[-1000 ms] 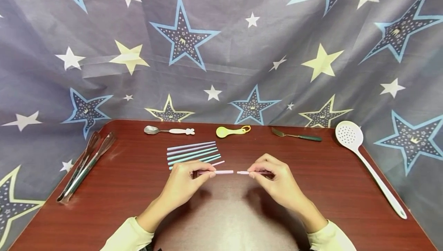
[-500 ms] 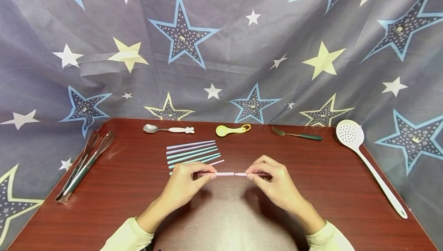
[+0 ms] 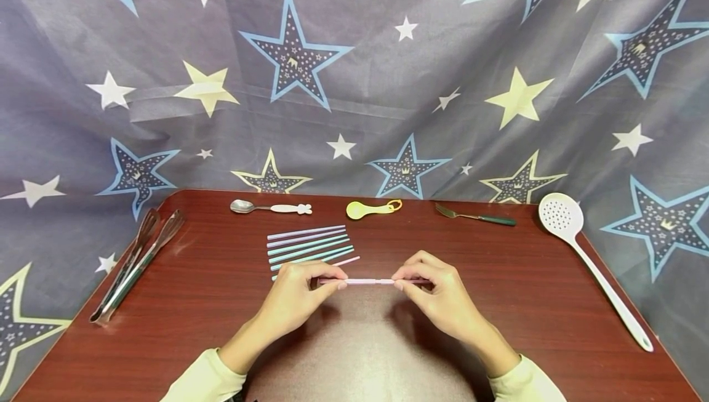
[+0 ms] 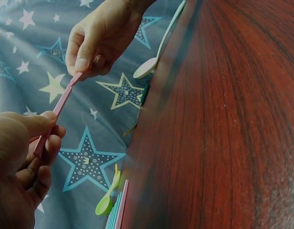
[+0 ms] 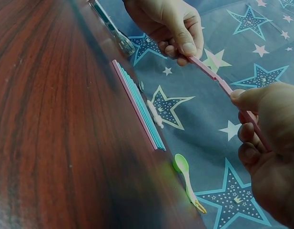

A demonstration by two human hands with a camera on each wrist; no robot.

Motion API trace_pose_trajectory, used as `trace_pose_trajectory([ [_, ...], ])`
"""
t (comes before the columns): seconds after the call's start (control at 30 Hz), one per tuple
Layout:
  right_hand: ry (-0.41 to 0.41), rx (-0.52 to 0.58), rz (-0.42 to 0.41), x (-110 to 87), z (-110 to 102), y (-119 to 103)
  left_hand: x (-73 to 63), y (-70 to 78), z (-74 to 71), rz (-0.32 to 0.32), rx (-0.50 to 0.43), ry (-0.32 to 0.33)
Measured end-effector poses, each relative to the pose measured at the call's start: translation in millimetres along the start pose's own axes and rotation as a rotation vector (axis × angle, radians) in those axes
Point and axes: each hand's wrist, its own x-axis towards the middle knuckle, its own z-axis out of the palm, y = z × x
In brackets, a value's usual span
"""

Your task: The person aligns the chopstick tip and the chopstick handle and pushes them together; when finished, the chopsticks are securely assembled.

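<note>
My left hand [image 3: 293,291] pinches a slim pink chopstick piece [image 3: 360,281] between thumb and fingers. Opposite it, my right hand [image 3: 440,291] pinches a second pink chopstick piece [image 3: 384,281]. The two pieces lie in one line above the table, their ends meeting midway between the hands. A small step shows at that joint in the right wrist view, where the left piece [image 5: 204,68] meets the right one [image 5: 224,86]. Just behind the left hand, another pink chopstick [image 3: 348,261] lies on the table, partly hidden. Teal chopsticks [image 3: 308,245] and purple ones [image 3: 306,233] lie beyond it.
Along the back of the brown table [image 3: 166,353] lie a white-handled spoon [image 3: 284,209], a yellow-green measuring spoon [image 3: 368,209] and a green-handled fork [image 3: 476,216]. Metal tongs [image 3: 133,273] lie at the left edge, a white slotted ladle [image 3: 587,260] at the right. Behind hangs a star-patterned curtain [image 3: 365,82].
One second ago a gap separated the two pink pieces. The hands have brought their ends together, and the gap has closed. The chopsticks on the table have not moved.
</note>
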Motion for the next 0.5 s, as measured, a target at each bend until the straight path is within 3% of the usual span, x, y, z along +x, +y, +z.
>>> trace_pose_trajectory([
  [0.5,0.000,-0.018,-0.031,-1.2,0.6,0.0,-1.0,8.8,3.0,-0.048,-0.045,-0.004],
])
